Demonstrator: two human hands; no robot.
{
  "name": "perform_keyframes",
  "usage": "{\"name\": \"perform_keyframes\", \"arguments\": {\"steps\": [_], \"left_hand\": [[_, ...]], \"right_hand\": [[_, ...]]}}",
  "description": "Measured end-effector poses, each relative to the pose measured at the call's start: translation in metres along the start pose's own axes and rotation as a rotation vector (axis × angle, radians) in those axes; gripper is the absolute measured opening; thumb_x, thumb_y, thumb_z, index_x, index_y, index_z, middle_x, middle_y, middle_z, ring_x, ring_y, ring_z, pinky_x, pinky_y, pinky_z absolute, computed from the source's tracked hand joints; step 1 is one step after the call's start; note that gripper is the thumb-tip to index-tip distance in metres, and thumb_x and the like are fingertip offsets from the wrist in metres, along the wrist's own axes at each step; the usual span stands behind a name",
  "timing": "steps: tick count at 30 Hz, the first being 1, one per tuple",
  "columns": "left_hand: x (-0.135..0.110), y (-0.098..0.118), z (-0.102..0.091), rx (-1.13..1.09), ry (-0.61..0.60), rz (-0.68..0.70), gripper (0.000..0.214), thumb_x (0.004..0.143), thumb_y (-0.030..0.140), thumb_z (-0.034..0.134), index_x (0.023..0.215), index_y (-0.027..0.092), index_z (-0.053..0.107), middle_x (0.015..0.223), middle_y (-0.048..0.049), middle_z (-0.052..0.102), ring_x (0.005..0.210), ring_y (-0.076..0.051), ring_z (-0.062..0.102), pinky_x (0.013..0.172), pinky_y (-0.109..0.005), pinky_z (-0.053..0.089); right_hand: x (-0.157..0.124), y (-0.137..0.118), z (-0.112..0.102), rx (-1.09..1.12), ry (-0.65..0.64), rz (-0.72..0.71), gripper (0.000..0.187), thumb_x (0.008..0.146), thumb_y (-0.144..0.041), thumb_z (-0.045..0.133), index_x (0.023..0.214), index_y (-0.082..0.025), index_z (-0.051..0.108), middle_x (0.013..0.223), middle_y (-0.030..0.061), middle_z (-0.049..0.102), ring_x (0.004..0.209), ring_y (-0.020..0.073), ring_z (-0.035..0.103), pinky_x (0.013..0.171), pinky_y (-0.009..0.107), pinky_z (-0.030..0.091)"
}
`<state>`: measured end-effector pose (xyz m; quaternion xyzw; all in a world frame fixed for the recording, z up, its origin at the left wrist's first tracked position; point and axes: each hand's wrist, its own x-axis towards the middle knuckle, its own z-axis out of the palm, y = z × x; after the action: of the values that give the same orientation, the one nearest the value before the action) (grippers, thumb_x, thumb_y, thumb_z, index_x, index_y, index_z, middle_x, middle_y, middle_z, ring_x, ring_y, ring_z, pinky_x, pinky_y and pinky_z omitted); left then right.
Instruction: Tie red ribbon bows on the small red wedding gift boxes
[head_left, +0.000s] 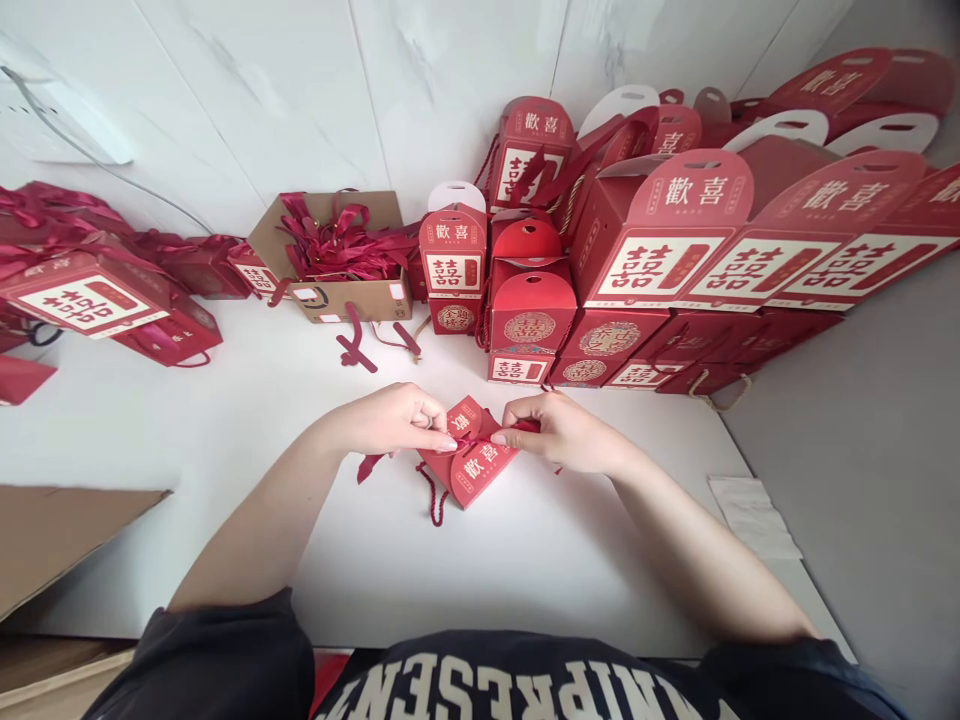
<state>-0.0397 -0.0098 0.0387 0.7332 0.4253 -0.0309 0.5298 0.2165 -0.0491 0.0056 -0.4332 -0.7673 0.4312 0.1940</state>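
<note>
A red gift box (pixel 474 478) with gold lettering lies on the white table in front of me, turned at an angle, its flaps folded over the top. A dark red ribbon (pixel 471 441) crosses the top of it. My left hand (pixel 401 425) pinches the ribbon on the box's left side, between thumb and forefinger. On the other side my right hand (pixel 551 430) grips the ribbon with bent fingers. One ribbon tail hangs out below my left hand. A twisted red cord handle (pixel 433 497) trails from the box's lower left edge onto the table.
An open cardboard box (pixel 345 300) full of red ribbons stands at the back. Stacked red gift boxes (pixel 675 250) fill the back right; ribboned boxes (pixel 90 300) sit at the left. A cardboard flap (pixel 67 530) juts in front left. White tissues (pixel 754 515) lie at the right edge.
</note>
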Motion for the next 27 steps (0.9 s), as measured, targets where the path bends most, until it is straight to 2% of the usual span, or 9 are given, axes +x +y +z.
{"name": "perform_keyframes", "arguments": {"steps": [6, 9, 12, 14, 17, 19, 21, 23, 27], "left_hand": [[0.007, -0.007, -0.006, 0.011, 0.020, 0.020, 0.033, 0.075, 0.047, 0.068, 0.065, 0.016, 0.065, 0.046, 0.0036, 0.044, 0.040, -0.007, 0.034, 0.037, -0.020, 0.023], [0.005, -0.011, -0.014, 0.032, -0.048, 0.060, 0.032, 0.075, 0.047, 0.068, 0.069, 0.015, 0.070, 0.046, 0.0022, 0.050, 0.041, -0.007, 0.036, 0.039, -0.020, 0.027], [0.002, -0.015, -0.023, 0.042, -0.191, 0.140, 0.025, 0.077, 0.041, 0.069, 0.078, 0.017, 0.076, 0.060, -0.0027, 0.064, 0.051, -0.010, 0.051, 0.049, -0.021, 0.040], [0.002, -0.016, -0.026, 0.019, -0.222, 0.240, 0.020, 0.076, 0.038, 0.073, 0.079, 0.019, 0.078, 0.077, -0.0068, 0.069, 0.066, -0.014, 0.060, 0.061, -0.023, 0.048], [0.012, -0.018, -0.021, -0.111, -0.104, 0.397, 0.017, 0.074, 0.035, 0.075, 0.075, 0.019, 0.079, 0.107, -0.0125, 0.070, 0.094, -0.023, 0.064, 0.082, -0.032, 0.052], [0.022, -0.019, -0.011, -0.234, -0.011, 0.478, 0.019, 0.075, 0.037, 0.075, 0.075, 0.018, 0.078, 0.116, -0.0137, 0.069, 0.107, -0.027, 0.062, 0.097, -0.042, 0.046], [0.033, -0.020, 0.002, -0.310, 0.056, 0.527, 0.022, 0.077, 0.040, 0.073, 0.079, 0.018, 0.078, 0.105, -0.0121, 0.073, 0.104, -0.025, 0.065, 0.109, -0.047, 0.035], [0.042, -0.021, 0.013, -0.331, 0.117, 0.527, 0.022, 0.079, 0.040, 0.071, 0.081, 0.019, 0.077, 0.090, -0.0082, 0.076, 0.091, -0.020, 0.068, 0.116, -0.047, 0.024], [0.050, -0.022, 0.025, -0.322, 0.196, 0.485, 0.026, 0.079, 0.040, 0.071, 0.070, 0.016, 0.073, 0.071, -0.0025, 0.074, 0.073, -0.013, 0.067, 0.119, -0.044, 0.014]], "right_hand": [[-0.003, -0.002, -0.003, -0.244, 0.092, -0.045, 0.025, 0.089, -0.032, 0.055, 0.067, -0.020, 0.049, 0.058, -0.0041, 0.048, 0.052, 0.0098, 0.037, 0.052, 0.024, 0.029], [-0.004, 0.000, -0.002, -0.340, 0.106, -0.010, 0.024, 0.088, -0.031, 0.055, 0.067, -0.020, 0.048, 0.059, -0.0036, 0.049, 0.054, 0.0105, 0.037, 0.053, 0.024, 0.027], [-0.004, 0.000, -0.002, -0.342, 0.098, 0.006, 0.023, 0.087, -0.030, 0.054, 0.068, -0.020, 0.047, 0.060, -0.0035, 0.050, 0.055, 0.0108, 0.040, 0.054, 0.024, 0.027], [-0.004, 0.000, -0.002, -0.330, 0.095, 0.007, 0.023, 0.087, -0.029, 0.054, 0.067, -0.020, 0.047, 0.060, -0.0033, 0.050, 0.055, 0.0109, 0.040, 0.054, 0.024, 0.027], [-0.004, -0.001, -0.003, -0.321, 0.086, 0.024, 0.023, 0.087, -0.031, 0.053, 0.068, -0.021, 0.048, 0.060, -0.0032, 0.050, 0.054, 0.0112, 0.040, 0.053, 0.024, 0.027], [-0.004, -0.001, -0.003, -0.327, 0.086, 0.037, 0.022, 0.088, -0.032, 0.053, 0.069, -0.021, 0.049, 0.059, -0.0033, 0.049, 0.054, 0.0114, 0.040, 0.053, 0.024, 0.026], [-0.004, -0.001, -0.003, -0.330, 0.087, 0.045, 0.022, 0.088, -0.032, 0.052, 0.069, -0.021, 0.049, 0.059, -0.0033, 0.048, 0.054, 0.0116, 0.040, 0.053, 0.024, 0.026], [-0.003, 0.000, -0.003, -0.326, 0.084, 0.042, 0.023, 0.088, -0.033, 0.052, 0.069, -0.021, 0.049, 0.059, -0.0032, 0.048, 0.054, 0.0116, 0.040, 0.053, 0.023, 0.027], [-0.002, 0.001, -0.001, -0.305, 0.077, 0.035, 0.022, 0.088, -0.032, 0.052, 0.070, -0.021, 0.049, 0.061, -0.0032, 0.050, 0.055, 0.0113, 0.041, 0.054, 0.023, 0.028]]}}
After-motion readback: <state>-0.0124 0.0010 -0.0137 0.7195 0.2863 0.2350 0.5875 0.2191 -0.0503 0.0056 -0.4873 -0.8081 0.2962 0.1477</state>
